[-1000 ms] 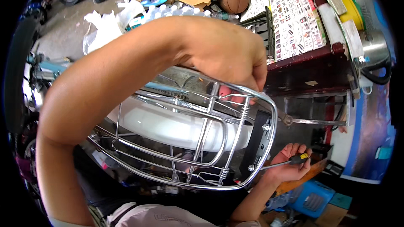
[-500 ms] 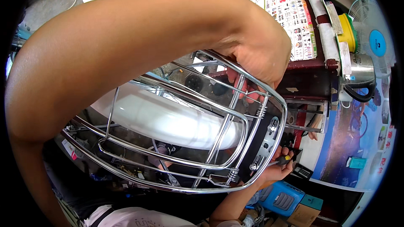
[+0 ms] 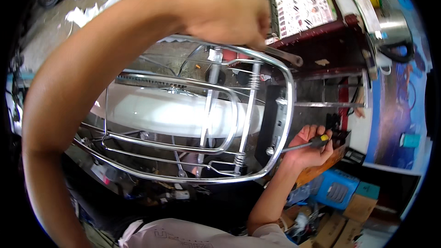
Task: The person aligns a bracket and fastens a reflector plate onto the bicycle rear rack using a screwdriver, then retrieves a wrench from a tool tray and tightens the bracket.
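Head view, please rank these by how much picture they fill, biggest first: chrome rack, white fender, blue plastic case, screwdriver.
1. Chrome rack
2. White fender
3. Blue plastic case
4. Screwdriver

Apparent size only; nearness may enlarge the rack.

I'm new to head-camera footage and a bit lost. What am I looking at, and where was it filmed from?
There is no machine doing the work, just a person's two bare hands. The camera is a wide fisheye worn on their head, looking down, so straight edges bend near the rim. In the middle is a shiny metal rack above a white mudguard. The right hand holds a screwdriver, its shaft pointing toward the rack's end. The left hand is at the rack's far side; a wrench sticks out beside it, but its hold is hidden. Farther off, a printed sheet lies on a dark red table.
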Demonstrator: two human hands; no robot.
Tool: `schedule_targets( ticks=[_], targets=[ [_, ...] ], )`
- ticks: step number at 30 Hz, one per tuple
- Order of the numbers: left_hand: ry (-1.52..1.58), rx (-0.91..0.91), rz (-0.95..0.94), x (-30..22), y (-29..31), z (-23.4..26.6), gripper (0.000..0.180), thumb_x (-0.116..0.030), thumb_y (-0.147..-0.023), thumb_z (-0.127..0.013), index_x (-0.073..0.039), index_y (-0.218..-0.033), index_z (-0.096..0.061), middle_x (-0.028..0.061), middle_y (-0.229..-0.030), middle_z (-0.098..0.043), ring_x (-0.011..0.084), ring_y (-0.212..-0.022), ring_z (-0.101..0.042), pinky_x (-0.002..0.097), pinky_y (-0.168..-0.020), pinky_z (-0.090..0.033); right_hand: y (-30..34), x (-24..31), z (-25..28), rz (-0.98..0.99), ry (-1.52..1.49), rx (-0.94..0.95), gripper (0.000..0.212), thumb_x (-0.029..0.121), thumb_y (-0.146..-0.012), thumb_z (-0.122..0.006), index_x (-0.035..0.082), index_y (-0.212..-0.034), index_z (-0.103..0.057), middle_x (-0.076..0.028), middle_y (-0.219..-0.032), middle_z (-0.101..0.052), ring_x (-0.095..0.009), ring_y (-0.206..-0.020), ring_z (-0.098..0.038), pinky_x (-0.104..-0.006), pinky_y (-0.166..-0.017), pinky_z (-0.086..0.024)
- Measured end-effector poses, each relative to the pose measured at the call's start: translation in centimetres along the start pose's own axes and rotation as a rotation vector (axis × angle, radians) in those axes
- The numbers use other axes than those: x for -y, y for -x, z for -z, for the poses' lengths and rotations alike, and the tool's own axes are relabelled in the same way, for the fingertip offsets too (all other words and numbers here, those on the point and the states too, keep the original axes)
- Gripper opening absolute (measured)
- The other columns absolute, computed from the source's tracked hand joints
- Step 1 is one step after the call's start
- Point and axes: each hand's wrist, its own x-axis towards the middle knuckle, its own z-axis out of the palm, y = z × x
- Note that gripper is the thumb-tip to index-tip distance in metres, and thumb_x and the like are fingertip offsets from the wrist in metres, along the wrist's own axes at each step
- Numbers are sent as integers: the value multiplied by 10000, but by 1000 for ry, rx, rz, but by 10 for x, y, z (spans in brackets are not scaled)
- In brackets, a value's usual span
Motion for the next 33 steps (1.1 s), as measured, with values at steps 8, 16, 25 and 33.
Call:
schedule_targets(
  ticks=[8,16,25,33],
  targets=[
    [255,61,166,-10,3,3,154,-135,-975,-617,10,-943,-660,-18,-782,-616,40,-722,-544,205,-652,-456,1,1,-1,26,-9,-13,257,285,-922,-475,76,-1063,-528,-90,-847,-553,-168,-660,-463,-302,-604,-398],
    [339,-78,220,-15,2,-3,143,-118,-1021,-535,9,-1022,-599,40,-800,-658,69,-691,-577,217,-631,-472,-6,0,-2,18,-98,-82,286,250,-929,-464,51,-1119,-539,-132,-908,-588,-179,-734,-527,-291,-643,-446],
    [148,-419,346,-20,-2,-6,189,-231,-1028,-543,-59,-1005,-617,-71,-664,-466,-7,-542,-361,182,-464,-270,0,4,6,-30,-135,-40,304,250,-916,-434,38,-1128,-488,-151,-889,-577,-171,-781,-543,-273,-684,-469],
    [23,-753,95,-22,2,-3,198,-250,-1026,-581,-70,-945,-579,-76,-645,-454,-14,-522,-328,178,-459,-227,3,9,7,-30,-91,16,365,273,-900,-440,32,-1174,-443,-167,-907,-560,-182,-782,-509,-292,-716,-424]
  ],
)
